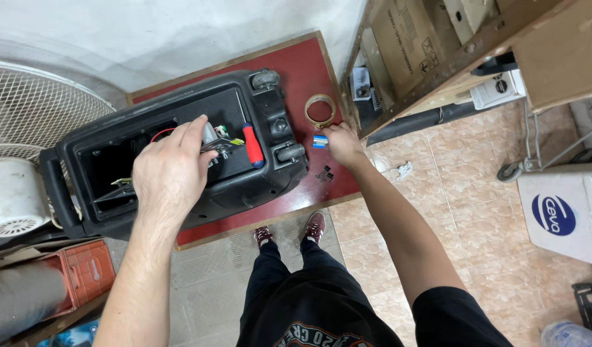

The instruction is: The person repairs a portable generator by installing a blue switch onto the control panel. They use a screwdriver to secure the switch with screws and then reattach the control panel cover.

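At frame centre-left, the left hand (170, 170) pinches a small circuit part (220, 142) inside the open black plastic speaker cabinet (180, 154); the right hand (341, 142) closes on a small blue piece (320, 142) on the red worktop (309, 71).

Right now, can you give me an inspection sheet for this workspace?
Surface: red-brown board on the floor.
Job's things: black wheeled speaker cabinet lying open; circuit part; red-handled screwdriver on cabinet.
Clutter: tape roll, small blue item, black bits.
Hands: left hand on circuit part; right hand by blue item.
Cables: red wire inside cabinet.
Surroundings: fan, cardboard boxes, orange crate, tiled floor.
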